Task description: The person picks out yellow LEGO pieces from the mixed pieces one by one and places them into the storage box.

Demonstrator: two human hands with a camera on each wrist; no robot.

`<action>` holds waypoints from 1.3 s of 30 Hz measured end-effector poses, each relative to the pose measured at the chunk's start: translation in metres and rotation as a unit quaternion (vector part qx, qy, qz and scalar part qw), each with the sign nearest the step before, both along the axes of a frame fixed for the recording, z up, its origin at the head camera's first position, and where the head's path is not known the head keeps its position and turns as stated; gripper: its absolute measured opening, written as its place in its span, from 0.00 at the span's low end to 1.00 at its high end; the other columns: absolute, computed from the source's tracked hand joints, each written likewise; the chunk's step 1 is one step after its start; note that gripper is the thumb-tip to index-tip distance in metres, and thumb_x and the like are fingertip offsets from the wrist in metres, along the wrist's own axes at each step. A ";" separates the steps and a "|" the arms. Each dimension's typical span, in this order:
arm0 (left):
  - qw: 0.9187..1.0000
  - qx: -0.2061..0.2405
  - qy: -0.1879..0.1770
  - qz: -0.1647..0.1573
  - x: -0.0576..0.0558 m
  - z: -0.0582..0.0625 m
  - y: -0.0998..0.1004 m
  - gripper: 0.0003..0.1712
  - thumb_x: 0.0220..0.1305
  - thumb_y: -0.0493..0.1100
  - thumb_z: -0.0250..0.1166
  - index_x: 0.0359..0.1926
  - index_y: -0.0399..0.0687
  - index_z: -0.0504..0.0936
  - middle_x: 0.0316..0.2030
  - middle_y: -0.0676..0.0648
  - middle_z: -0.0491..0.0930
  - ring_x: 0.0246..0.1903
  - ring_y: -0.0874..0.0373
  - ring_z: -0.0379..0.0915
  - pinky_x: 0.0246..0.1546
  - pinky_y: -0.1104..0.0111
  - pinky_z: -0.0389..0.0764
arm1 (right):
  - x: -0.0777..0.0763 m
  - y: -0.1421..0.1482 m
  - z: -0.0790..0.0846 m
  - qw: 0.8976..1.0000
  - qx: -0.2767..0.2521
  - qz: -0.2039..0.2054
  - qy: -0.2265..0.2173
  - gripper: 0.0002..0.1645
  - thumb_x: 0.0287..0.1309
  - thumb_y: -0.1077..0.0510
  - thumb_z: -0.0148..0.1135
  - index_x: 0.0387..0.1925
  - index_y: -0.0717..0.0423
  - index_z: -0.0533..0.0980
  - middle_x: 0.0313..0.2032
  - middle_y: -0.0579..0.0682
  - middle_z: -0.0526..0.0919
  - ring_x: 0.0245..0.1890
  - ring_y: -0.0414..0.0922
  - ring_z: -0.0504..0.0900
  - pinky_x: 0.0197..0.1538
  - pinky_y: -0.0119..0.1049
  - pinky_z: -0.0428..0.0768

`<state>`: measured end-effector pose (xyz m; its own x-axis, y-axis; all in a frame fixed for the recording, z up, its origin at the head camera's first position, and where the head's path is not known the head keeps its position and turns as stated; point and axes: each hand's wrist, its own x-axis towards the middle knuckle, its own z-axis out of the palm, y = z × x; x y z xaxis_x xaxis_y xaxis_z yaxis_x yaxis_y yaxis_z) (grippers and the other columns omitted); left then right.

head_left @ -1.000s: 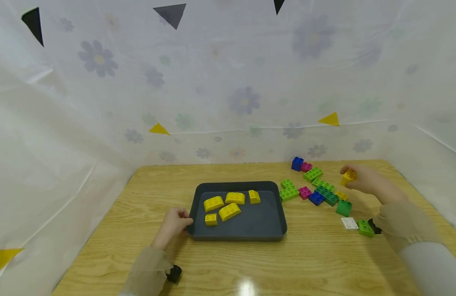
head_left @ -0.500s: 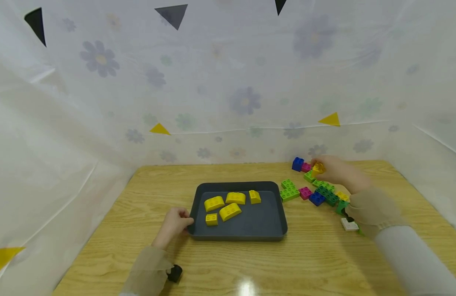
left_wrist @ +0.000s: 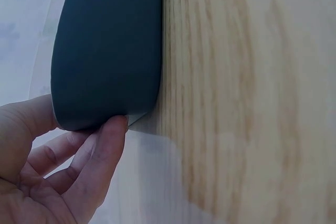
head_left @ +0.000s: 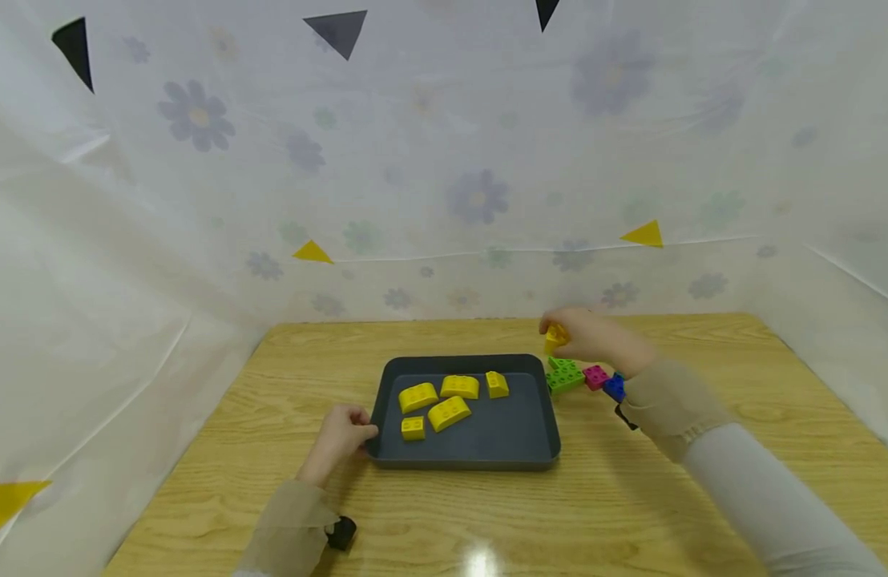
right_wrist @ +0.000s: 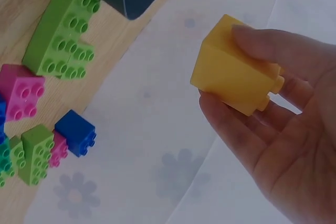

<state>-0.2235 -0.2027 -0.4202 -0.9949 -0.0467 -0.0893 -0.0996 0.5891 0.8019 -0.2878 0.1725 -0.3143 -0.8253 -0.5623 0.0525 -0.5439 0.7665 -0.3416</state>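
Note:
A dark grey tray (head_left: pixel 516 429) lies on the table with several yellow building blocks, among them a rounded block (head_left: pixel 449 413) and a small square one (head_left: pixel 413 429). My left hand (head_left: pixel 339 437) grips the tray's left end, thumb on one side and fingers on the other; in the left wrist view the fingers (left_wrist: pixel 105 150) meet the tray wall (left_wrist: pixel 107 51). Just beyond the tray's far right corner, my right hand (head_left: pixel 595 335) pinches a yellow building block (right_wrist: pixel 228 72) between thumb and fingers, raised above the table. Its studs face the palm.
Right of the tray sit a light green block (head_left: pixel 565 378), a pink block (head_left: pixel 595 377) and a blue block (head_left: pixel 614 388). My right forearm hides others; the right wrist view shows another blue block (right_wrist: pixel 76 132). A flowered sheet (head_left: pixel 444 200) hangs behind the wooden table (head_left: pixel 444 521).
My right hand has carried the yellow building block leftward from the right side of the table, over the loose blocks, to near the tray. The left hand has stayed on the tray's end.

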 end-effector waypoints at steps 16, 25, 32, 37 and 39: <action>1.000 0.001 0.007 0.001 0.000 0.000 0.000 0.08 0.49 0.28 0.61 0.19 0.37 0.72 0.16 0.49 0.68 0.15 0.59 0.67 0.16 0.65 0.79 | 0.003 -0.061 -0.019 0.995 0.064 0.068 -0.022 0.15 0.50 0.65 0.63 0.43 0.57 0.74 0.43 0.54 0.76 0.41 0.49 0.75 0.45 0.42 0.77; 1.000 0.000 0.007 0.001 0.001 0.000 -0.001 0.07 0.49 0.28 0.61 0.19 0.37 0.72 0.16 0.48 0.68 0.15 0.59 0.67 0.16 0.65 0.78 | 0.001 -0.083 -0.028 0.992 0.086 0.081 -0.038 0.15 0.50 0.65 0.64 0.42 0.55 0.75 0.42 0.51 0.77 0.39 0.47 0.74 0.46 0.41 0.76; 1.000 0.001 0.002 0.004 0.000 -0.002 -0.001 0.08 0.50 0.28 0.61 0.19 0.37 0.72 0.16 0.48 0.68 0.15 0.59 0.68 0.16 0.66 0.78 | 0.004 -0.099 -0.035 0.987 0.100 0.097 -0.075 0.17 0.50 0.67 0.63 0.44 0.58 0.74 0.44 0.53 0.76 0.43 0.48 0.74 0.47 0.41 0.76; 1.000 0.000 0.004 0.003 0.000 -0.002 -0.001 0.07 0.50 0.28 0.61 0.20 0.37 0.72 0.16 0.48 0.69 0.15 0.59 0.68 0.16 0.66 0.78 | 0.005 -0.107 -0.043 0.984 0.126 0.088 -0.095 0.18 0.50 0.67 0.63 0.44 0.55 0.74 0.46 0.50 0.76 0.45 0.47 0.74 0.47 0.40 0.75; 1.000 0.000 0.001 0.002 0.000 -0.001 -0.001 0.07 0.50 0.29 0.61 0.20 0.37 0.72 0.17 0.47 0.70 0.16 0.58 0.68 0.17 0.66 0.78 | 0.005 -0.110 -0.045 0.982 0.135 0.084 -0.100 0.18 0.50 0.67 0.63 0.44 0.54 0.75 0.46 0.50 0.76 0.46 0.47 0.74 0.47 0.40 0.75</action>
